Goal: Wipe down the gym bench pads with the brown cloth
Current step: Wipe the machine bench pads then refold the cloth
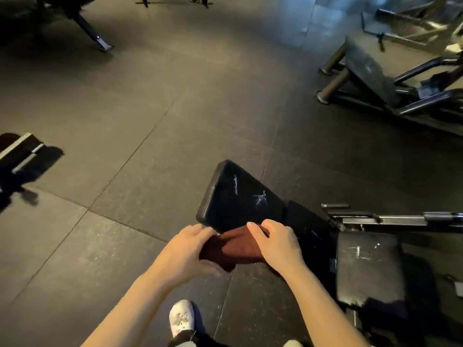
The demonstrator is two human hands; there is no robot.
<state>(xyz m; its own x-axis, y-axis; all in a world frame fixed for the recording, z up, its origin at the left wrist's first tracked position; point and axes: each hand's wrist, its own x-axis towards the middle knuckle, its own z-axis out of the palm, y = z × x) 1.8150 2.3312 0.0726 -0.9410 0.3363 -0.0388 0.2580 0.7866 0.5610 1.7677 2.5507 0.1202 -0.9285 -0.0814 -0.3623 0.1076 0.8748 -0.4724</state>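
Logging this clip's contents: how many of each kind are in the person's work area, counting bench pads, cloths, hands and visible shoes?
Bench pads: 2, the back pad and the seat pad
Brown cloth: 1
Hands: 2, the left hand and the right hand, both holding the cloth
White shoe: 1 plainly seen
Total: 6

Open floor (130, 126) left of bench pad (238, 196), metal frame (390, 220) right
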